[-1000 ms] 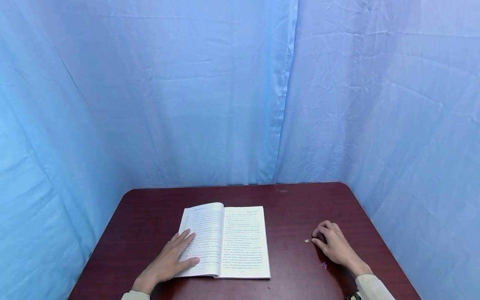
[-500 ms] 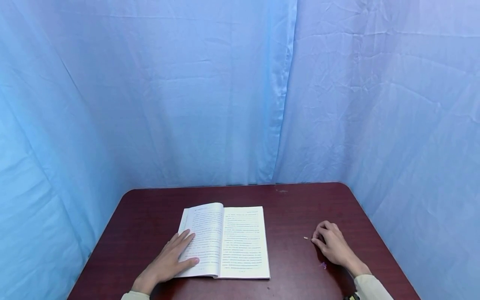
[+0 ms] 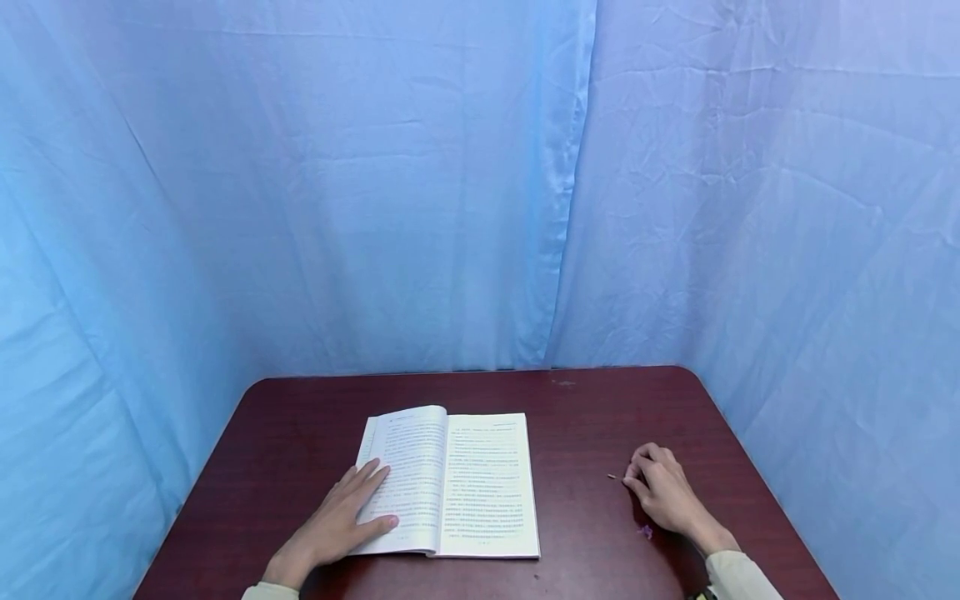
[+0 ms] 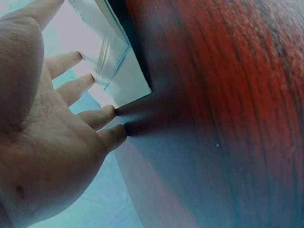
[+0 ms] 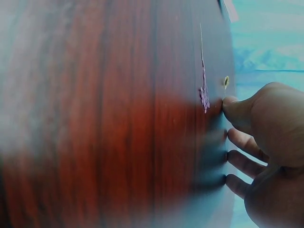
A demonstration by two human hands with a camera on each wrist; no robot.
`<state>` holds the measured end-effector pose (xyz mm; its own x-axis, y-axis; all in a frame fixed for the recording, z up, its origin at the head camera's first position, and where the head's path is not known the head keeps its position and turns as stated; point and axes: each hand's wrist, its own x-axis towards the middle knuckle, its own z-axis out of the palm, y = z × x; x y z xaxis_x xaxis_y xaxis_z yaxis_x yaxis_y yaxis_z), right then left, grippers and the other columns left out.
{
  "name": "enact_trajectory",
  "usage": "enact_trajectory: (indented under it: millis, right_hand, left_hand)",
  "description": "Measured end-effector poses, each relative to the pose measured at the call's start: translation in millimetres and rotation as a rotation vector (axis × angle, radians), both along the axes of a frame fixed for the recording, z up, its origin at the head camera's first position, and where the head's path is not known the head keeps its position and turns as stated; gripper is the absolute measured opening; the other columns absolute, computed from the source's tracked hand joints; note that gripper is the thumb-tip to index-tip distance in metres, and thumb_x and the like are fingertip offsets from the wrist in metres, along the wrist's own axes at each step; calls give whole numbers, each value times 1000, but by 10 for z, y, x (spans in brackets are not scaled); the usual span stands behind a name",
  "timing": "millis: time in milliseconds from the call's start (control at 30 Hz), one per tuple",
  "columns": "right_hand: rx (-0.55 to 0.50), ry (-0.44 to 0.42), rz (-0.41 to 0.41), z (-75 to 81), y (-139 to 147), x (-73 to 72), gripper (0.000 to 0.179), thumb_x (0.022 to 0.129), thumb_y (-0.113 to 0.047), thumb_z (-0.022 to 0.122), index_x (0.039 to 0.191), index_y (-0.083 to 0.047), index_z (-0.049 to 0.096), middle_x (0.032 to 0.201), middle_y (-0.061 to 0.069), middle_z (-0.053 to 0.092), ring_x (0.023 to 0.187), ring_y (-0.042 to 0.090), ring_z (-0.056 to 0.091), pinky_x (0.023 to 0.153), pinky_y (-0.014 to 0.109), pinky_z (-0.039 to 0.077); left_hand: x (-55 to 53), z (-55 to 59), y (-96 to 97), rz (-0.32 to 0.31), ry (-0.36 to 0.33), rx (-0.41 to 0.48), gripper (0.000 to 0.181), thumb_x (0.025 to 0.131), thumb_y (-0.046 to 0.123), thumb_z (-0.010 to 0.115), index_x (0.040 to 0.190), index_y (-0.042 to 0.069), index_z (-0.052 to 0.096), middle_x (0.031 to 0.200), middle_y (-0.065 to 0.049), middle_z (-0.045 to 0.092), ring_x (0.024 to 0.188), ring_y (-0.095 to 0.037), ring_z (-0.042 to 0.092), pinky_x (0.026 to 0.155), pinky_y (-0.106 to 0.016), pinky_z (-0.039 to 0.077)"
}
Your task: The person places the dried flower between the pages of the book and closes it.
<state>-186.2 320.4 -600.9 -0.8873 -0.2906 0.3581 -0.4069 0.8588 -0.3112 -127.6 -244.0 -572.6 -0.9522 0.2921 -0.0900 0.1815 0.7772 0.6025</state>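
An open book (image 3: 487, 492) lies on the table with printed pages facing up. My left hand (image 3: 341, 517) rests spread on its left page, fingers straight; in the left wrist view, the two fingers nearest the camera reach past the book's corner (image 4: 135, 90) to the tabletop. To the right of the book, my right hand (image 3: 660, 487) is low over the table. Between thumb and fingertips it pinches the thin stem of a small yellowish dried flower (image 5: 226, 81). Beside that thumb lies a purple dried flower sprig (image 5: 204, 95) with a long thin stem.
The dark red wooden table (image 3: 585, 433) has rounded far corners. Blue curtains (image 3: 420, 208) hang behind it and along both sides. A tiny dark speck (image 3: 536, 577) is on the tabletop near the front edge.
The small flower at my right fingertips has turned, from a broader pale shape to a thin, darker one. My right hand barely shifts, and the left hand and book stay put.
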Motion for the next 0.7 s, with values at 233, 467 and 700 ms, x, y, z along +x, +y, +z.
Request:
enact_trajectory:
  millis: [233,467,700]
  right_hand:
    - [-42,-73,-17,41,-57,-11,29,98,-2,85,83,-21,68,110,3,66,108,29,62,93,55,51]
    - [-91,-97,-4,116,-232,-60,29,101,-1,82,85,-21,68,112,1,66,111,27,62,95,54,52]
    - [-113,-121,6,180,-448,-86,26,104,-3,79,88,-21,69,117,4,69,113,25,62,94,50,54]
  left_hand:
    - [-8,8,4,2,-5,0,88,103,54,77,170,5,49,182,-27,38,168,-63,27,134,-83,24]
    - [-4,11,5,3,-4,1,88,103,54,77,170,5,49,182,-27,37,168,-63,27,134,-83,24]
    - [0,5,7,5,-3,4,88,103,54,77,170,5,50,181,-27,38,168,-64,27,133,-83,24]
